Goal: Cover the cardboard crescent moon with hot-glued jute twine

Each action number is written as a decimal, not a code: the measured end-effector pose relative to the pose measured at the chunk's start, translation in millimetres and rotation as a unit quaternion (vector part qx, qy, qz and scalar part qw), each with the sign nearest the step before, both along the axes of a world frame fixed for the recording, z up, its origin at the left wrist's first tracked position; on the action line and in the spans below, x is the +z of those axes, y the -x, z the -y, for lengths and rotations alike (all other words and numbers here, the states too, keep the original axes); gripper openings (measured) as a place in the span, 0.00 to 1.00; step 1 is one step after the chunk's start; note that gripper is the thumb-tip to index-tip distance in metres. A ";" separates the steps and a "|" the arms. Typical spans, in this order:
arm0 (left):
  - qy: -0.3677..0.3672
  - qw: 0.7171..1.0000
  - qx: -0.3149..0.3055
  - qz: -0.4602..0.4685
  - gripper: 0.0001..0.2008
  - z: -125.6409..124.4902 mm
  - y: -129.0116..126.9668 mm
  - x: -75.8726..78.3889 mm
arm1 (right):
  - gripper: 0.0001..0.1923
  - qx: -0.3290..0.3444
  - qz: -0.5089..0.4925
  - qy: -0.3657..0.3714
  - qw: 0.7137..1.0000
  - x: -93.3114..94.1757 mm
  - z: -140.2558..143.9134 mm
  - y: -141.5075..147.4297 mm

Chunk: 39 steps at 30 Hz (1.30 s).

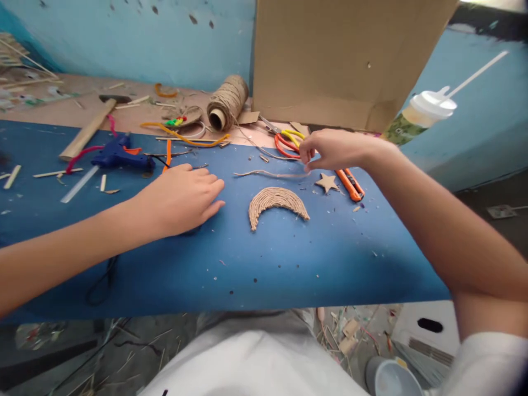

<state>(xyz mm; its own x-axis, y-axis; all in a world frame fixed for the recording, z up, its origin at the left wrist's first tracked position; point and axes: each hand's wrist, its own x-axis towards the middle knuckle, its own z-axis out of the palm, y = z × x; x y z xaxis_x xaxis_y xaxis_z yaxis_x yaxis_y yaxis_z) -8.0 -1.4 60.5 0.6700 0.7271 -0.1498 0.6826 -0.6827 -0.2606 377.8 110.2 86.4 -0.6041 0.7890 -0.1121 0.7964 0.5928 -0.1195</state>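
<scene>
My left hand [181, 198] lies palm down on the blue table surface [264, 258], fingers apart, holding nothing. It is just right of a blue glue gun [117, 158]. My right hand [330, 149] pinches one end of a loose piece of jute string [268, 174] that lies across the table. Below the string sits a crescent moon shape wrapped in jute [277, 202]. A small cardboard star [327, 182] lies just under my right hand, next to an orange utility knife [350, 184].
Scissors with red and yellow handles [289, 141], a spool of jute twine [227, 102], a wooden mallet [91, 125] and a large cardboard sheet [342, 55] stand at the back. A plastic bottle with a straw [421, 113] is at right. Scraps litter the floor below.
</scene>
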 end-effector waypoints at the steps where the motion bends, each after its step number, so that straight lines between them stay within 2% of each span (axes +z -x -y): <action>1: -0.010 1.000 0.006 0.011 0.12 -3.8 -5.1 -1.2 | 0.05 0.002 -0.016 0.008 1.000 -0.8 5.0 -3.7; 3: -0.026 0.999 0.017 0.035 0.15 -13.2 -14.9 -5.3 | 0.07 0.013 -0.050 0.017 0.999 -3.2 16.0 2.7; 6: -0.037 0.997 0.011 0.065 0.23 -32.2 -25.8 -13.6 | 0.04 0.050 -0.104 0.024 0.993 -11.4 27.3 35.4; 10: 0.007 0.996 -0.023 0.080 0.15 -62.1 -32.6 -23.9 | 0.04 0.091 -0.134 0.043 0.986 -30.7 28.7 83.5; 14: 0.021 0.993 -0.028 0.116 0.10 -77.3 -36.5 -30.3 | 0.03 0.073 -0.149 0.014 0.986 -48.8 26.3 105.0; 19: -0.021 0.978 0.026 0.208 0.11 -58.8 -47.6 -29.3 | 0.07 0.021 -0.225 -0.041 0.973 -47.9 40.6 92.8; 22: -0.011 0.944 0.039 0.328 0.08 -38.1 -58.7 -25.7 | 0.03 0.045 -0.357 -0.006 0.933 -38.9 64.0 75.2; 24: 0.019 0.901 -0.003 0.434 0.03 -25.5 -66.1 -25.6 | 0.03 0.061 -0.412 0.012 0.909 -35.0 84.1 63.8; 26: 0.039 0.862 -0.058 0.501 0.03 -15.1 -71.6 -29.2 | 0.05 0.056 -0.404 -0.031 0.912 -34.8 104.4 54.3; 28: 0.041 0.845 -0.094 0.525 0.03 -6.9 -74.0 -36.3 | 0.06 0.062 -0.368 -0.089 0.923 -38.3 121.8 47.1; 30: 0.031 0.843 -0.116 0.525 0.03 -0.8 -72.8 -44.6 | 0.07 0.081 -0.315 -0.144 0.935 -44.2 133.9 41.6; 34: -0.041 0.860 -0.184 0.474 0.05 5.1 -64.9 -55.2 | 0.08 0.103 -0.239 -0.216 0.941 -55.7 143.4 33.6; 36: -0.061 0.873 -0.184 0.448 0.05 4.5 -61.8 -55.8 | 0.05 0.089 -0.251 -0.204 0.942 -59.3 144.6 30.5; 39: -0.028 0.890 -0.161 0.426 0.04 0.8 -60.2 -54.1 | 0.08 0.058 -0.268 -0.165 0.947 -64.1 145.5 28.1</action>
